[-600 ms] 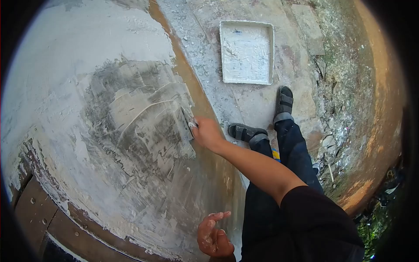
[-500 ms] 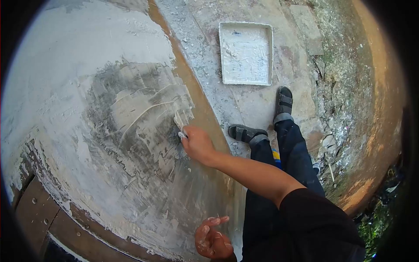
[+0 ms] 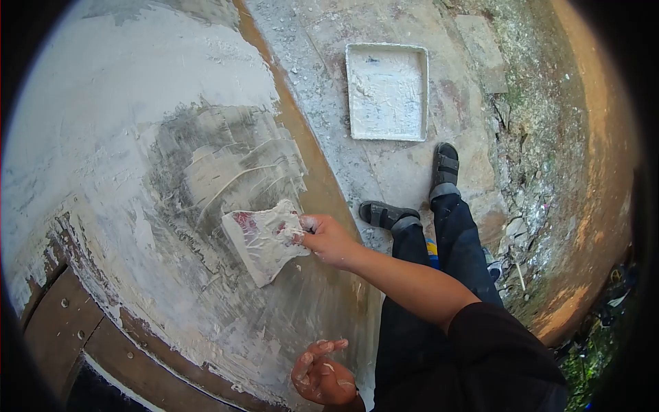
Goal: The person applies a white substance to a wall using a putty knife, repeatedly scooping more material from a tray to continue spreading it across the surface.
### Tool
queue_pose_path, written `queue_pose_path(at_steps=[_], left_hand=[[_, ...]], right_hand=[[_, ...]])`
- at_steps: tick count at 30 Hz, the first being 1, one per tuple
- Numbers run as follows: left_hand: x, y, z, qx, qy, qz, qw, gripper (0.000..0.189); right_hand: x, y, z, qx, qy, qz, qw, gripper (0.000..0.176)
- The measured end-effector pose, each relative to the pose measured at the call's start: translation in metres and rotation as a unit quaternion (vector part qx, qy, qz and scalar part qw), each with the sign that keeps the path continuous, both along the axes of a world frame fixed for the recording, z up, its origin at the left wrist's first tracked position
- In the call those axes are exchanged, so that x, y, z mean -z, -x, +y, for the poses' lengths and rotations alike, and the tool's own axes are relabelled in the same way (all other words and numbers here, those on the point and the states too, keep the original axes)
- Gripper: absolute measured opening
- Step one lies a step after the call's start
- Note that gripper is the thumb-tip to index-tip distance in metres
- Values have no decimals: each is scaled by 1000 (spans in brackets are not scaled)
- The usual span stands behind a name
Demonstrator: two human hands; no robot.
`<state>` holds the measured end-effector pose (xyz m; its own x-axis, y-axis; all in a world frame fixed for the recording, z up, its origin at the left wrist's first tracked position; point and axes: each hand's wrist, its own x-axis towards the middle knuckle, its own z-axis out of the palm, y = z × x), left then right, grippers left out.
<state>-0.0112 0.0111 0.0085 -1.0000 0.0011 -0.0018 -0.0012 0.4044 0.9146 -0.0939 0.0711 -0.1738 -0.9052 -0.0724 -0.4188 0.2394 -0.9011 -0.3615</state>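
Observation:
My right hand (image 3: 329, 240) is closed on a wide scraper (image 3: 264, 240), whose flat face is smeared with wet white plaster. The scraper is over the dark, partly coated patch of the wall (image 3: 199, 147), with its broad edge towards the left. Below it, near the bottom of the view, my left hand (image 3: 324, 374) is held palm up with fingers apart and partly curled. White smears mark its fingers and palm, and it holds nothing.
A square white tray (image 3: 388, 93) coated inside with plaster lies on the ground beyond my sandalled feet (image 3: 446, 168). A brown strip (image 3: 319, 168) runs along the wall's edge. Brown riveted panels (image 3: 65, 302) are at lower left. Rubble (image 3: 518, 230) lies at right.
My right hand has drawn back slightly right and down, and the scraper has turned so its plaster-covered face now shows. My left hand has shifted a little left.

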Motion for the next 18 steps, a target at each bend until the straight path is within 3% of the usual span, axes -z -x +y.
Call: queue_pose_path(at_steps=[4, 9, 11, 12, 13, 15, 18], left_hand=[[-2, 3, 3, 10, 5, -2, 1000, 46], [-2, 2, -1, 14, 13, -3, 1000, 45], [-2, 0, -1, 8, 9, -14, 1000, 45], [-1, 0, -1, 7, 9, -12, 1000, 45], [-1, -1, -1, 4, 9, -10, 1000, 44], [0, -1, -1, 3, 8, -7, 1000, 44], [-2, -1, -4, 18, 12, -6, 1000, 45]], right_hand=[[60, -1, -12, -52, -35, -117, 991, 19], [85, -8, 21, -74, -84, -205, 972, 20], [106, -8, 23, -106, -254, -195, 941, 17], [91, -3, 32, -117, -354, -188, 908, 18], [88, 2, 30, -118, -355, -187, 908, 18], [80, 18, 16, -89, -525, -174, 828, 20], [39, 39, 0, -100, -553, -137, 816, 14]])
